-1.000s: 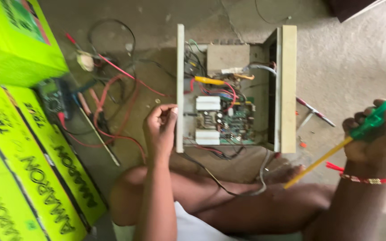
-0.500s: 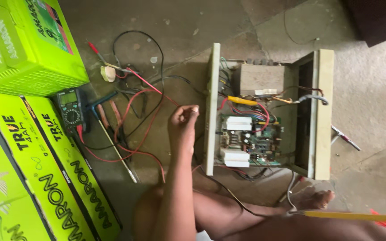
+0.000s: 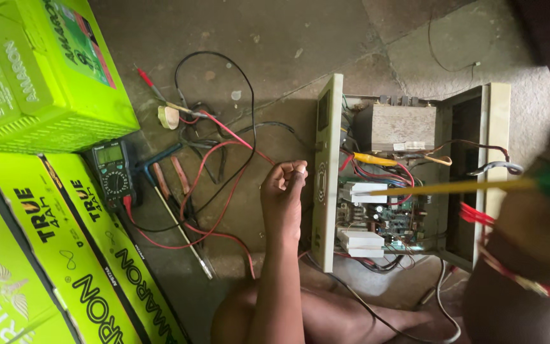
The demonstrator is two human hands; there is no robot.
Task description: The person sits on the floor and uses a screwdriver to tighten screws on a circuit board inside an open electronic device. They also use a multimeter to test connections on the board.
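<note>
Nearest the camera, at the right edge, the right hand [image 3: 545, 210] looms large and blurred, closed around the green handle of a screwdriver [image 3: 453, 186]; a red band circles the wrist. The screwdriver's long axis runs almost level across the view, its yellow shaft pointing left, with the tip over the white blocks of the circuit board [image 3: 389, 220] inside the opened metal case [image 3: 408, 172]. Whether the tip touches the board cannot be told. Below, the person's bare legs are folded on the concrete floor [image 3: 326, 38]. The left hand [image 3: 283, 191] comes up from the bottom centre, fingers curled into a loose fist holding nothing visible, just beside the case's pale front panel [image 3: 326, 172]. The case lies open-side up, a grey transformer block [image 3: 394, 127] at its far end, with red, blue and yellow wires between that and the board. Left of the hand, red and black leads [image 3: 224, 146] tangle across the floor near a dark multimeter [image 3: 114, 173] and two wooden-handled tools. Bright green battery boxes [image 3: 39, 70] fill the left edge.
</note>
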